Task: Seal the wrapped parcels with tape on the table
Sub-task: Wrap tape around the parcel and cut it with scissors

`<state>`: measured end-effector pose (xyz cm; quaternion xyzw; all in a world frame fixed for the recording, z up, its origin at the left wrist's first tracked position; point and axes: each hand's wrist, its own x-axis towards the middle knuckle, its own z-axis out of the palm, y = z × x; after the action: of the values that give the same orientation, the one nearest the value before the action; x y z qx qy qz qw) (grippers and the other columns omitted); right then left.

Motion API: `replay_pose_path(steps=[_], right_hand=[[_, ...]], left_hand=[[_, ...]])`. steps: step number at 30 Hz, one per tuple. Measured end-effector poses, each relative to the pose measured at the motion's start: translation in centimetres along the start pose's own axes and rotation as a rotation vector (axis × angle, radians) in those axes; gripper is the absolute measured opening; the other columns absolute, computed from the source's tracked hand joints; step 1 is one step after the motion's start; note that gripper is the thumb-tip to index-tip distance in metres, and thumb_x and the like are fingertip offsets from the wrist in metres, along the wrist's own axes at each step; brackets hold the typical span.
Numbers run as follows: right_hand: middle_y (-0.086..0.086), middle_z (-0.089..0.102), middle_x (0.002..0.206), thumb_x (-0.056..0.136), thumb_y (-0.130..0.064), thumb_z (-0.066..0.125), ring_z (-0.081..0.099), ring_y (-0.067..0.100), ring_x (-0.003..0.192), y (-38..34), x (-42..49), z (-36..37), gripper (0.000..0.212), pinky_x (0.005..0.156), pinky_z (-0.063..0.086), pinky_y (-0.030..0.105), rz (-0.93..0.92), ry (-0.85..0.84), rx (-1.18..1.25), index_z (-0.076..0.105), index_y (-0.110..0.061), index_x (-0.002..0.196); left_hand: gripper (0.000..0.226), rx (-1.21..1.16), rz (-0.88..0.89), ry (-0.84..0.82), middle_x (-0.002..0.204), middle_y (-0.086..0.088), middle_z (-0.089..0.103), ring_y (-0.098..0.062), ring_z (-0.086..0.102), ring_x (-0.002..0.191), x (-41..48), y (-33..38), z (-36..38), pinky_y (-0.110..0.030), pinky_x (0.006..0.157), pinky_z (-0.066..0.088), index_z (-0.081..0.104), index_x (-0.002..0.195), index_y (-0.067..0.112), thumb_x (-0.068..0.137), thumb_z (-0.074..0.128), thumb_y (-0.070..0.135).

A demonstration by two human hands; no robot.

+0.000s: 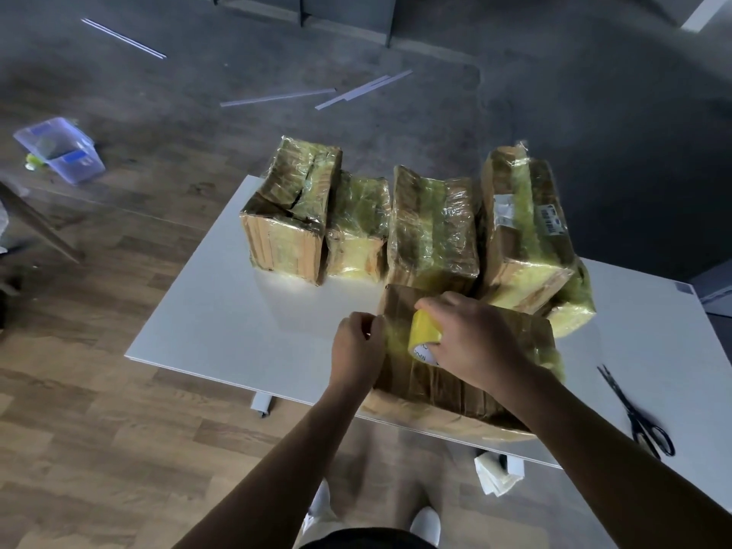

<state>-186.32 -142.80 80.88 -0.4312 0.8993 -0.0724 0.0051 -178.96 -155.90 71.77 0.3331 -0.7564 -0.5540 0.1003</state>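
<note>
A white table [222,311] is seen across the middle of the frame, with wrapped parcels [431,227] lined up along its upper edge and one flat parcel [475,386] laid at its lower edge. Over that parcel, the left hand [356,346] is pinched on a loose tape end [390,334], and the right hand [471,342] is curled round a yellow tape roll [426,330]. Black scissors [637,414] are laid at the lower right.

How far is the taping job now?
Looks done: the four back parcels show yellowish tape over their wrap. In hand: the right hand holds the tape roll on the near parcel; the left hand pinches the pulled end. Left: finish and cut this strip; scissors lie unused.
</note>
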Motion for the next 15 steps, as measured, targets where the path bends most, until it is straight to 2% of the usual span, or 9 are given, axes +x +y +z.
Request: replay_pose_path(steps=[2,5,7,9,10,12,14,15], right_hand=[[0.008,0.066,0.083,0.058,-0.022,0.089,0.063,0.024,0.066,0.0,0.1,0.0,0.058,0.061,0.037,0.022,-0.011,-0.011,-0.003,0.067,-0.01,0.11],[0.009,0.065,0.091,0.063,-0.023,0.086,0.063,0.026,0.074,-0.2,0.1,-0.1,0.058,0.063,0.037,0.024,-0.013,-0.014,-0.022,0.065,-0.01,0.116],[0.007,0.062,0.098,0.068,-0.023,0.083,0.06,0.023,0.08,-0.3,0.1,-0.4,0.061,0.065,0.035,0.023,-0.01,-0.011,0.008,0.06,-0.012,0.124],[0.001,0.057,0.102,0.073,-0.019,0.079,0.049,0.006,0.08,-0.1,0.1,-0.9,0.065,0.064,0.031,0.014,-0.054,-0.009,0.101,0.054,-0.015,0.133],[-0.004,0.053,0.103,0.075,-0.015,0.077,0.042,-0.004,0.081,0.2,0.1,-1.2,0.065,0.064,0.029,0.007,-0.094,-0.03,0.162,0.051,-0.016,0.135],[-0.011,0.049,0.111,0.077,-0.008,0.072,0.041,-0.013,0.089,1.3,-0.2,-1.4,0.062,0.074,0.032,0.0,-0.161,-0.082,0.287,0.049,-0.019,0.134],[-0.025,0.044,0.122,0.081,-0.01,0.071,0.041,-0.012,0.107,2.8,-1.0,-1.3,0.06,0.083,0.032,-0.001,-0.151,-0.085,0.403,0.046,-0.032,0.131],[-0.034,0.04,0.125,0.083,-0.012,0.071,0.041,-0.01,0.111,3.5,-1.5,-1.1,0.061,0.085,0.034,0.001,-0.132,-0.078,0.463,0.042,-0.04,0.129]], left_hand=[[0.028,0.093,0.049,0.001,0.08,-0.007,0.057,-0.019,0.049,0.075,-0.5,-0.1,0.3,-0.028,0.064,0.035,0.054,0.081,0.009,0.1,0.04,0.023],[0.028,0.204,0.226,0.073,0.074,-0.016,0.06,-0.029,0.052,0.073,-0.9,0.2,0.3,-0.031,0.059,0.034,0.057,0.083,-0.001,0.099,0.036,0.005],[0.022,0.219,0.178,0.063,0.074,-0.017,0.061,-0.032,0.053,0.073,-0.7,0.4,0.7,-0.033,0.058,0.036,0.058,0.088,-0.003,0.097,0.038,0.001],[0.02,0.215,0.147,0.031,0.086,-0.018,0.063,-0.035,0.054,0.083,-1.2,0.0,1.6,-0.036,0.065,0.038,0.059,0.101,-0.001,0.098,0.041,0.007],[0.026,0.177,0.072,0.035,0.095,-0.017,0.062,-0.034,0.052,0.09,-1.3,-0.1,1.9,-0.035,0.07,0.037,0.058,0.109,0.001,0.1,0.036,0.013],[0.032,0.096,0.005,0.054,0.099,-0.016,0.06,-0.034,0.051,0.092,-1.6,0.1,1.9,-0.038,0.073,0.044,0.056,0.114,0.002,0.1,0.03,0.016],[0.032,0.081,0.05,0.046,0.094,-0.017,0.061,-0.035,0.052,0.089,-2.1,0.8,1.7,-0.041,0.069,0.048,0.057,0.111,0.001,0.1,0.03,0.014],[0.035,0.147,0.064,0.071,0.099,-0.016,0.06,-0.034,0.051,0.095,-2.2,1.1,1.6,-0.042,0.073,0.047,0.057,0.113,0.003,0.103,0.027,0.019]])
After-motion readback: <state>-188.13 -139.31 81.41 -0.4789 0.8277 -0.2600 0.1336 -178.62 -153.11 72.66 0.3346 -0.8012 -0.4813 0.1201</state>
